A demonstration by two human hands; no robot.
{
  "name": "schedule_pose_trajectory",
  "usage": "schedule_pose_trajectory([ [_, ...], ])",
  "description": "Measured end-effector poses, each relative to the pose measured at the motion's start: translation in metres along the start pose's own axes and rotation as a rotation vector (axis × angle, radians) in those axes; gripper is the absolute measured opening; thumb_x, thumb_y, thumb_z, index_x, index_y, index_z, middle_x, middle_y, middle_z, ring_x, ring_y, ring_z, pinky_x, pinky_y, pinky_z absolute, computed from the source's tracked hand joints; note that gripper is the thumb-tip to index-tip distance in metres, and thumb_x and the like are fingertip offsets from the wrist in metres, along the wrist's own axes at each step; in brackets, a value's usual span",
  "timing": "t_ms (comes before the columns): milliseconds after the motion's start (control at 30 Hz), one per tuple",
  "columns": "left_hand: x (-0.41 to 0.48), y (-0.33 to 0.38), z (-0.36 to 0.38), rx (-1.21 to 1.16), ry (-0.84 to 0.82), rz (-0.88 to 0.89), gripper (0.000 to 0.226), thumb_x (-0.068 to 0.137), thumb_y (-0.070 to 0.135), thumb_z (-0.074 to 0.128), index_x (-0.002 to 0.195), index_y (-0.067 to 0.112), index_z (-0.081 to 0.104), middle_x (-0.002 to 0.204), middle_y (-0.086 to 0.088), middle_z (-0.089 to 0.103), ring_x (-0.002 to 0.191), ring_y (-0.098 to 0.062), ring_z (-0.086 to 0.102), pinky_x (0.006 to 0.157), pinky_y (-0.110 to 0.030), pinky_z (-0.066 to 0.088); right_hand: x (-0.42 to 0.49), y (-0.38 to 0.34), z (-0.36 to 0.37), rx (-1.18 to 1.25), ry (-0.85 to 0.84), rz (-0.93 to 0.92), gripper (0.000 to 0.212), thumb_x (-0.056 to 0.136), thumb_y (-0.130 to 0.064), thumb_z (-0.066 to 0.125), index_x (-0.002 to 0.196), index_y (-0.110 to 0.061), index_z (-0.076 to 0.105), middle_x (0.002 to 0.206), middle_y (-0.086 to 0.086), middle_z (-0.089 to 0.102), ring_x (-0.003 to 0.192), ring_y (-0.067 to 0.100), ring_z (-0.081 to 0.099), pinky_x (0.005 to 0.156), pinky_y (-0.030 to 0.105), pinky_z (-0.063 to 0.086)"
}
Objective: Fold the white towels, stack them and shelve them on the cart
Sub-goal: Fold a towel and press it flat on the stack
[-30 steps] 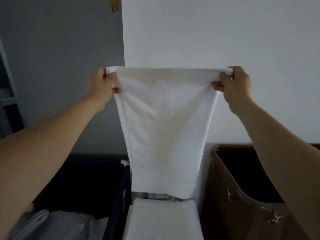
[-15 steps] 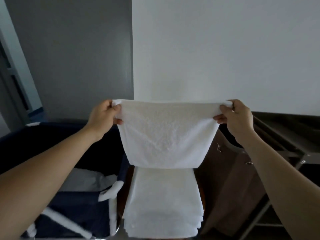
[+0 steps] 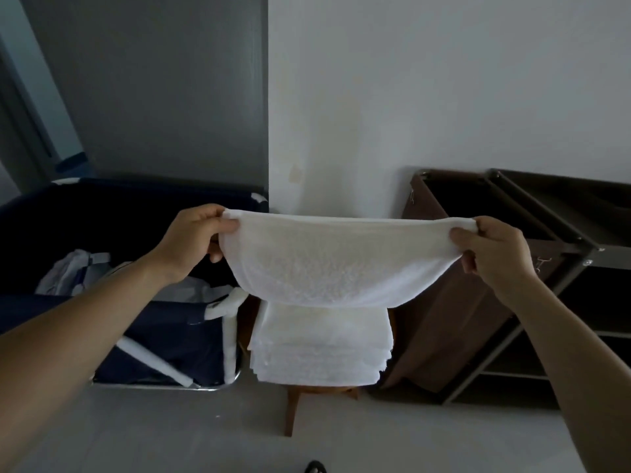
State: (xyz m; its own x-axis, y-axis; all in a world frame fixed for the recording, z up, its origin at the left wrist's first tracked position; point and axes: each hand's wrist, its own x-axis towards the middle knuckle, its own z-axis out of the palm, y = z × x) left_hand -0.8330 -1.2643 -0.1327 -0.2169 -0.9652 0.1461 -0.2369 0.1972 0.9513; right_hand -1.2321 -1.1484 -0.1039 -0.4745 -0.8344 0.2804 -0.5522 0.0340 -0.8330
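Observation:
A white towel (image 3: 341, 264) hangs stretched between my hands, sagging in the middle. My left hand (image 3: 196, 238) pinches its left top corner and my right hand (image 3: 491, 249) pinches the right one. Its lower edge hangs just above a stack of several folded white towels (image 3: 321, 349) on a small wooden stool (image 3: 293, 404). The cart (image 3: 553, 240), a dark metal frame with shelves and a brown bag, stands to the right of the stack.
A navy laundry bin (image 3: 160, 339) with white padded rails stands to the left, holding crumpled linen (image 3: 73, 271). Grey and white walls rise close behind. Pale floor lies in front, with a dark shoe tip (image 3: 316, 467) at the bottom edge.
Both hands have come down with the towel, from high against the wall to just above the stack. The hanging part looks shorter and the view has tilted down.

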Motion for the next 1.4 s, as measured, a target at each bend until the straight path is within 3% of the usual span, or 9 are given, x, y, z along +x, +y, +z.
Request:
schedule_pose_trajectory([
  [167,0.051,-0.032,0.024,0.054,0.013,-0.058,0.021,0.097,0.015,0.053,0.091,-0.001,0.064,0.083,-0.016,0.059,0.069,-0.026,0.053,0.062,-0.034,0.043,0.049,0.039,0.032,-0.003,-0.106,0.106,0.019,0.090,-0.013,0.066,0.074,-0.005,0.060,0.049,-0.002,0.049,0.049,0.014,0.045,0.053,0.030,0.035],
  [333,0.132,-0.092,0.069,0.124,0.039,-0.188,0.017,0.098,0.022,0.056,0.098,0.010,0.067,0.097,-0.011,0.066,0.090,-0.026,0.063,0.084,-0.042,0.050,0.124,0.114,0.090,-0.016,-0.190,0.259,0.010,0.089,-0.016,0.068,0.082,-0.009,0.069,0.084,0.016,0.068,0.079,0.033,0.062,0.077,0.045,0.050],
  [567,0.234,-0.208,0.133,0.341,0.068,-0.410,0.026,0.100,0.027,0.054,0.117,0.009,0.063,0.102,-0.003,0.066,0.088,-0.019,0.062,0.076,-0.035,0.052,0.200,0.217,0.203,-0.001,-0.245,0.486,0.011,0.094,-0.018,0.063,0.100,-0.009,0.064,0.096,0.010,0.067,0.081,0.023,0.061,0.076,0.039,0.051],
  [667,0.248,-0.247,0.152,0.278,0.046,-0.561,0.029,0.101,0.025,0.054,0.124,0.008,0.060,0.104,-0.003,0.065,0.088,-0.019,0.061,0.066,-0.028,0.046,0.209,0.255,0.239,-0.029,-0.314,0.573,0.024,0.095,-0.020,0.061,0.114,-0.006,0.061,0.108,0.009,0.063,0.090,0.023,0.061,0.080,0.038,0.053],
  [767,0.247,-0.270,0.162,0.155,-0.045,-0.722,0.030,0.102,0.032,0.052,0.124,0.013,0.057,0.111,-0.006,0.065,0.094,-0.022,0.063,0.070,-0.030,0.049,0.211,0.278,0.252,-0.154,-0.368,0.623,0.031,0.094,-0.026,0.060,0.112,-0.001,0.063,0.106,0.013,0.065,0.096,0.032,0.063,0.089,0.049,0.052],
  [900,0.265,-0.264,0.158,0.179,-0.013,-0.622,0.024,0.104,0.034,0.047,0.107,0.014,0.060,0.105,-0.006,0.065,0.093,-0.022,0.062,0.075,-0.033,0.050,0.228,0.280,0.251,-0.120,-0.270,0.592,0.022,0.093,-0.021,0.061,0.090,0.001,0.065,0.090,0.017,0.067,0.085,0.037,0.063,0.078,0.052,0.052],
  [1000,0.301,-0.249,0.152,0.211,0.093,-0.494,0.030,0.103,0.036,0.046,0.117,0.013,0.060,0.107,-0.003,0.063,0.098,-0.023,0.060,0.090,-0.041,0.049,0.258,0.266,0.250,-0.030,-0.139,0.559,0.021,0.094,-0.021,0.060,0.083,-0.004,0.062,0.083,0.011,0.063,0.075,0.028,0.057,0.068,0.041,0.047],
  [1133,0.355,-0.250,0.156,0.255,0.067,-0.447,0.029,0.103,0.033,0.047,0.118,0.011,0.058,0.103,0.000,0.060,0.091,-0.018,0.057,0.075,-0.031,0.046,0.302,0.257,0.259,-0.034,-0.095,0.564,0.018,0.096,-0.021,0.058,0.094,-0.004,0.062,0.087,0.008,0.061,0.081,0.024,0.057,0.076,0.044,0.051],
  [1400,0.358,-0.298,0.168,0.240,0.044,-0.622,0.042,0.098,0.019,0.055,0.137,0.006,0.047,0.127,-0.009,0.058,0.102,-0.023,0.055,0.084,-0.034,0.044,0.293,0.287,0.288,-0.141,-0.116,0.674,0.037,0.091,-0.024,0.064,0.124,-0.007,0.061,0.111,0.006,0.065,0.100,0.026,0.063,0.093,0.046,0.053],
])
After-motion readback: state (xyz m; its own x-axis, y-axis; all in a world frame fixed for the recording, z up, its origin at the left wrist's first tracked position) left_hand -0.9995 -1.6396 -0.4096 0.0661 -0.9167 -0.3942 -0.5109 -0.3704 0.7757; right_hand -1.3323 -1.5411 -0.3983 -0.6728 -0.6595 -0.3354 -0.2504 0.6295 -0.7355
